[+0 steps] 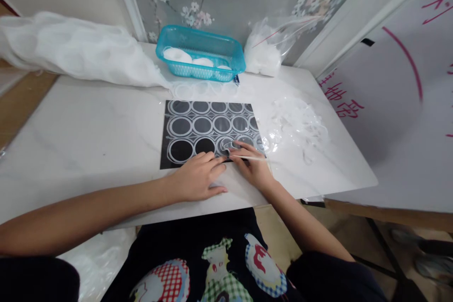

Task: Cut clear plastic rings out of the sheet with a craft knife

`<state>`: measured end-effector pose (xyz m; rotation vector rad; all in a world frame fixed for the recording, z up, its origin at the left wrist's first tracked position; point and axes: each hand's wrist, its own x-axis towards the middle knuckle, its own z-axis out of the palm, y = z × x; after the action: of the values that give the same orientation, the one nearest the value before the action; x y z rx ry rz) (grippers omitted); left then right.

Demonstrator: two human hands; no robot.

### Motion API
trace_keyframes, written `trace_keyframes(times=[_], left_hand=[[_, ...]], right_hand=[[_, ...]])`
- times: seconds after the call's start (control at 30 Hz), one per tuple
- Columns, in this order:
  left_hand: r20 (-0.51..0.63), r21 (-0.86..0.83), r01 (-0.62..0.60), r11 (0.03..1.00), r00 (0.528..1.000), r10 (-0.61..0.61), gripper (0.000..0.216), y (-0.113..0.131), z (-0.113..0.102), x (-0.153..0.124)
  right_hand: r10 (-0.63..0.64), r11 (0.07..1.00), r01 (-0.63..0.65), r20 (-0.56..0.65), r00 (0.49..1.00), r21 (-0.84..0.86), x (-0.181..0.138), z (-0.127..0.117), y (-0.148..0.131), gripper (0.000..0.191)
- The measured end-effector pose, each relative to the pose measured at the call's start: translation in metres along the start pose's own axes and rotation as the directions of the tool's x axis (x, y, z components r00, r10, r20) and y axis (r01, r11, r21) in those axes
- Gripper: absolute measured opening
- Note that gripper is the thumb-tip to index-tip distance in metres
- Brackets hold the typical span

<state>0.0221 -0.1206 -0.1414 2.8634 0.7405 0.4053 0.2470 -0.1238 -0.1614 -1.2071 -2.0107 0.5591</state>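
A black sheet (184, 125) printed with rows of white-ringed circles lies on the white table (88, 137). My left hand (198, 174) rests flat on the sheet's near edge, fingers stretched toward the lower circles. My right hand (249, 163) is pinched around a thin wooden stick (253, 157) and touches a small clear ring (226, 144) on the bottom row.
A turquoise basket (201, 54) with white discs stands at the back. Beside it lies a clear plastic bag (269, 47) of white pieces. A heap of clear plastic rings (300, 125) lies right of the sheet. A white bundle (71, 52) fills the back left. A white board (399, 94) with red marks leans at the right.
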Motion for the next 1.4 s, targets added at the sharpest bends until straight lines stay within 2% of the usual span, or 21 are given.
trace_keyframes(times=[0.07, 0.1, 0.17, 0.23, 0.27, 0.33, 0.4, 0.47, 0.57, 0.67, 0.8, 1.07, 1.17, 1.23, 1.3, 1.4], left_hand=[[0.014, -0.044, 0.022, 0.999, 1.0, -0.022, 0.052, -0.001, -0.001, 0.002], [0.021, -0.059, 0.028, 0.998, 0.999, -0.027, 0.054, -0.001, -0.002, 0.003], [0.027, -0.078, 0.036, 0.996, 0.999, -0.034, 0.056, -0.001, -0.003, 0.003], [0.026, -0.088, 0.032, 0.996, 0.999, -0.03, 0.057, -0.002, -0.005, 0.002], [0.025, -0.094, 0.026, 0.995, 0.999, -0.023, 0.057, -0.003, -0.005, 0.001], [0.012, -0.094, -0.004, 0.996, 1.0, 0.005, 0.056, -0.003, -0.007, -0.001], [-0.012, -0.066, -0.043, 0.997, 0.999, 0.042, 0.052, -0.003, -0.009, -0.001], [-0.04, -0.016, -0.07, 0.997, 0.997, 0.07, 0.047, -0.002, -0.009, 0.003], [-0.03, 0.039, -0.092, 0.995, 0.995, 0.093, 0.048, 0.0, -0.006, 0.016], [0.021, 0.068, -0.114, 0.991, 0.993, 0.113, 0.051, 0.004, -0.001, 0.032], [0.048, 0.114, -0.121, 0.986, 0.992, 0.116, 0.051, 0.008, 0.007, 0.046], [0.018, 0.138, -0.095, 0.986, 0.995, 0.093, 0.05, 0.003, 0.014, 0.047], [0.019, 0.128, -0.097, 0.987, 0.995, 0.095, 0.051, 0.001, 0.013, 0.048], [0.021, 0.12, -0.105, 0.987, 0.994, 0.103, 0.051, 0.001, 0.012, 0.049], [0.025, 0.104, -0.109, 0.989, 0.994, 0.107, 0.051, 0.002, 0.012, 0.049], [0.044, 0.073, -0.101, 0.992, 0.994, 0.098, 0.051, 0.004, 0.011, 0.051]], right_hand=[[-0.107, 0.993, 0.11, 0.056, 0.993, -0.042, 0.006, -0.004, 0.002, 0.019], [-0.132, 0.988, 0.134, 0.037, 0.991, -0.074, 0.013, -0.009, 0.005, 0.02], [-0.105, 0.984, 0.086, -0.121, 0.987, -0.156, 0.034, -0.024, 0.014, 0.023], [-0.042, 0.979, -0.029, -0.337, 0.94, -0.204, 0.052, -0.041, 0.023, 0.036], [-0.025, 0.975, -0.067, -0.409, 0.912, -0.21, 0.057, -0.047, 0.026, 0.041], [0.009, 0.971, -0.122, -0.478, 0.878, -0.207, 0.054, -0.053, 0.028, 0.037], [0.059, 0.978, -0.129, -0.38, 0.923, -0.162, 0.034, -0.049, 0.024, 0.026], [0.15, 0.986, -0.162, -0.255, 0.955, -0.026, 0.01, -0.04, 0.019, 0.021], [0.275, 0.953, -0.247, -0.159, 0.948, 0.176, -0.013, -0.031, 0.015, 0.019], [0.319, 0.926, -0.28, -0.127, 0.939, 0.256, -0.014, -0.03, 0.017, 0.019], [0.337, 0.916, -0.298, -0.113, 0.935, 0.268, -0.008, -0.032, 0.019, 0.019], [0.345, 0.918, -0.308, -0.118, 0.931, 0.251, -0.008, -0.033, 0.02, 0.019], [0.311, 0.94, -0.284, -0.131, 0.941, 0.192, -0.009, -0.032, 0.019, 0.017], [0.23, 0.971, -0.217, -0.148, 0.962, 0.098, -0.012, -0.029, 0.018, 0.016], [0.082, 0.994, -0.089, -0.128, 0.988, -0.055, -0.014, -0.025, 0.018, 0.019], [-0.127, 0.961, 0.124, 0.004, 0.992, -0.248, -0.007, -0.029, 0.025, 0.023]])
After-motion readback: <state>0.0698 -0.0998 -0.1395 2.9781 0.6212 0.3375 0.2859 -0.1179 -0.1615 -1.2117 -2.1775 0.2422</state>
